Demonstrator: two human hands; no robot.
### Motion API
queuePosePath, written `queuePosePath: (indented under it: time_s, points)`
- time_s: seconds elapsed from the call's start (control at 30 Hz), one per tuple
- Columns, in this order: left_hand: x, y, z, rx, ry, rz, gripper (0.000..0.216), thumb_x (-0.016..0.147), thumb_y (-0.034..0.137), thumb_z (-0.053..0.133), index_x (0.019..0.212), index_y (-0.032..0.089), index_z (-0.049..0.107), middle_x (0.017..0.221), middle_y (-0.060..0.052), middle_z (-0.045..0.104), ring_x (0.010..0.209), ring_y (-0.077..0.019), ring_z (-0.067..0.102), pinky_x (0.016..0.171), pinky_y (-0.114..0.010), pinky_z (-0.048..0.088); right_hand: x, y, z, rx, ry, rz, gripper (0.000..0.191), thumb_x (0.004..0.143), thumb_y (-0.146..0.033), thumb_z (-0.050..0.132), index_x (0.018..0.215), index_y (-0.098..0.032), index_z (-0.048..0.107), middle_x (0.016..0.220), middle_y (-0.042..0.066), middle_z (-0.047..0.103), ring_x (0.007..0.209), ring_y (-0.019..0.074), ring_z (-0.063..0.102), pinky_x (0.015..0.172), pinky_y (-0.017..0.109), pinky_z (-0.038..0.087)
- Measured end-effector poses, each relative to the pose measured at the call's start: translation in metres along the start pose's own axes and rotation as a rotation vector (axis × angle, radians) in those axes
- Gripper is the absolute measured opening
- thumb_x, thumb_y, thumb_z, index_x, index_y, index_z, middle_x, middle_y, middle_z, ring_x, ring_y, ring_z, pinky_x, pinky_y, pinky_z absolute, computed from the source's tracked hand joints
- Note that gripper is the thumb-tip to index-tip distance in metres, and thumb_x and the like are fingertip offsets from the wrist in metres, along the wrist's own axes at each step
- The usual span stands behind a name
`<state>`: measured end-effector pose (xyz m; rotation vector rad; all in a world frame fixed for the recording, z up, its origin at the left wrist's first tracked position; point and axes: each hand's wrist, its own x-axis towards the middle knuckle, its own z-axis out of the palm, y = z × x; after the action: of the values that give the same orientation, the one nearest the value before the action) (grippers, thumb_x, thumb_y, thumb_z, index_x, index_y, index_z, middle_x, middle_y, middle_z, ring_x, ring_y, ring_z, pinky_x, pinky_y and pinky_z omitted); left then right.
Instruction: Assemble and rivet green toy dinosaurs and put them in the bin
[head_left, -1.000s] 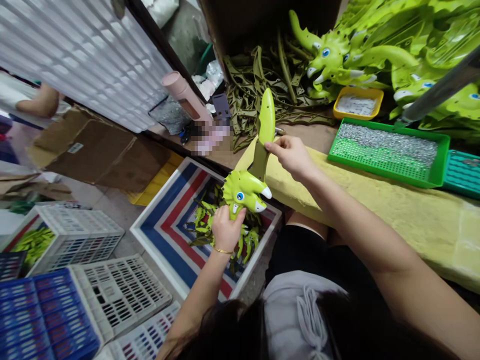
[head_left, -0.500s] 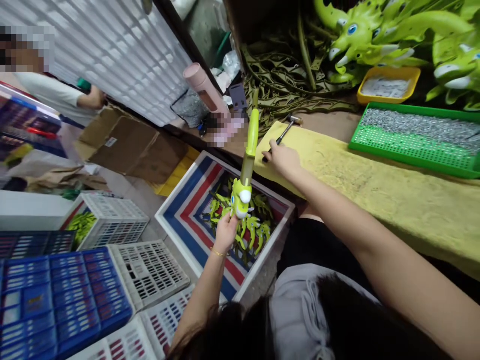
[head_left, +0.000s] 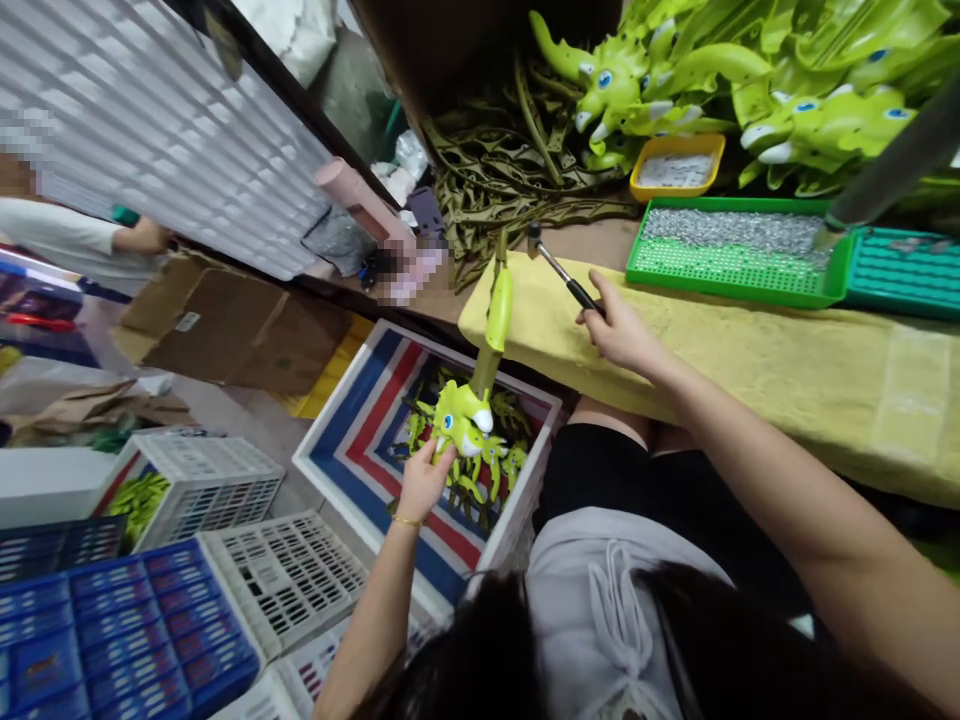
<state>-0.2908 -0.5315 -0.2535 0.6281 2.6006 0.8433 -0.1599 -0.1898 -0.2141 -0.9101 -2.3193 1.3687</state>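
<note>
My left hand pinches a lime-green toy dinosaur by its head, above the box. The toy has a blue eye, white horn tips, an olive middle piece and a green tail end pointing up toward the bench. In my right hand is the black handle of a small hammer, its metal head toward the back of the yellow padded cloth. Below the toy, similar green and olive dinosaurs lie in a white-rimmed box lined with red, white and blue stripes.
Along the bench are a green tray of small metal pins, a teal tray, a yellow dish, olive parts and green dinosaur pieces. Plastic crates stand lower left. Another person's arm shows far left.
The toy dinosaur has tipped and turned, so more of its face shows, and moved slightly left. My right hand has shifted right with the hammer, whose head now points away to the left. The view has swung right.
</note>
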Motion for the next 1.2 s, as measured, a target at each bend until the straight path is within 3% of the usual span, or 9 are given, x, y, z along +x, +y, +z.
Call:
queuePosePath:
  time_s: [0.1, 0.17, 0.3, 0.43, 0.63, 0.77, 0.97, 1.07, 1.2]
  points:
    - [0.001, 0.005, 0.005, 0.130, -0.047, 0.033, 0.042, 0.068, 0.058, 0.058, 0.056, 0.021, 0.041, 0.054, 0.004, 0.042, 0.057, -0.0133, 0.040, 0.059, -0.026, 0.032, -0.041, 0.017, -0.023, -0.042, 0.072, -0.050, 0.051, 0.087, -0.032, 0.047, 0.136, -0.016, 0.053, 0.130, 0.013, 0.063, 0.116, 0.0266, 0.062, 0.102, 0.047, 0.049]
    - [0.003, 0.008, 0.005, 0.199, -0.064, 0.048, 0.042, 0.068, 0.057, 0.058, 0.056, 0.022, 0.038, 0.056, 0.003, 0.042, 0.058, -0.0136, 0.039, 0.060, -0.027, 0.030, -0.054, 0.020, -0.025, -0.091, 0.092, -0.063, 0.048, 0.089, -0.035, 0.048, 0.134, -0.020, 0.056, 0.135, 0.008, 0.061, 0.122, 0.0265, 0.059, 0.105, 0.046, 0.047]
    - [0.008, 0.009, -0.002, 0.324, -0.076, 0.079, 0.042, 0.071, 0.056, 0.056, 0.058, 0.023, 0.035, 0.059, 0.002, 0.042, 0.059, -0.0152, 0.041, 0.060, -0.027, 0.030, -0.048, 0.022, -0.010, -0.202, 0.096, -0.115, 0.049, 0.094, -0.035, 0.040, 0.141, -0.025, 0.048, 0.128, 0.007, 0.065, 0.114, 0.0248, 0.063, 0.101, 0.045, 0.049]
    - [0.013, 0.010, -0.005, 0.491, -0.086, 0.159, 0.041, 0.078, 0.056, 0.050, 0.061, 0.024, 0.032, 0.061, -0.001, 0.048, 0.062, -0.0180, 0.049, 0.060, -0.028, 0.033, -0.046, 0.020, -0.002, -0.329, 0.042, 0.001, 0.049, 0.094, -0.035, 0.040, 0.141, -0.026, 0.048, 0.113, 0.011, 0.072, 0.098, 0.0292, 0.069, 0.089, 0.051, 0.053]
    - [0.024, 0.050, 0.031, 0.555, -0.044, 0.214, 0.043, 0.084, 0.057, 0.048, 0.062, 0.024, 0.033, 0.068, -0.005, 0.058, 0.070, -0.0209, 0.057, 0.061, -0.030, 0.035, -0.094, -0.004, -0.023, -0.301, 0.131, -0.214, 0.049, 0.096, -0.038, 0.033, 0.141, -0.027, 0.048, 0.135, 0.006, 0.060, 0.118, 0.0244, 0.062, 0.100, 0.041, 0.052]
    - [0.031, 0.072, 0.049, 0.595, -0.045, 0.211, 0.043, 0.087, 0.058, 0.047, 0.063, 0.024, 0.037, 0.067, -0.005, 0.059, 0.069, -0.0223, 0.058, 0.060, -0.031, 0.033, -0.105, 0.006, -0.023, -0.378, 0.198, -0.179, 0.048, 0.096, -0.037, 0.031, 0.141, -0.031, 0.048, 0.136, 0.006, 0.059, 0.114, 0.0221, 0.064, 0.097, 0.037, 0.054]
    - [0.036, 0.074, 0.048, 0.655, -0.046, 0.227, 0.042, 0.086, 0.058, 0.051, 0.065, 0.022, 0.043, 0.069, -0.007, 0.061, 0.072, -0.0242, 0.060, 0.059, -0.031, 0.032, -0.093, 0.038, -0.015, -0.447, 0.142, 0.018, 0.047, 0.093, -0.035, 0.040, 0.136, -0.024, 0.054, 0.115, 0.010, 0.072, 0.088, 0.0233, 0.071, 0.080, 0.041, 0.059]
    - [0.041, 0.075, 0.053, 0.610, -0.072, 0.228, 0.042, 0.087, 0.057, 0.050, 0.065, 0.022, 0.044, 0.067, -0.006, 0.060, 0.069, -0.0227, 0.059, 0.059, -0.030, 0.032, -0.094, 0.032, -0.021, -0.413, 0.164, -0.056, 0.045, 0.094, -0.034, 0.040, 0.134, -0.023, 0.056, 0.120, 0.010, 0.069, 0.090, 0.0207, 0.072, 0.080, 0.036, 0.059]
    - [0.044, 0.078, 0.064, 0.528, -0.081, 0.195, 0.042, 0.088, 0.059, 0.048, 0.067, 0.022, 0.048, 0.069, -0.006, 0.060, 0.069, -0.0223, 0.059, 0.060, -0.030, 0.033, -0.095, 0.006, -0.031, -0.473, 0.003, -0.152, 0.041, 0.094, -0.035, 0.043, 0.130, -0.027, 0.060, 0.103, 0.008, 0.075, 0.084, 0.0211, 0.072, 0.079, 0.037, 0.060]
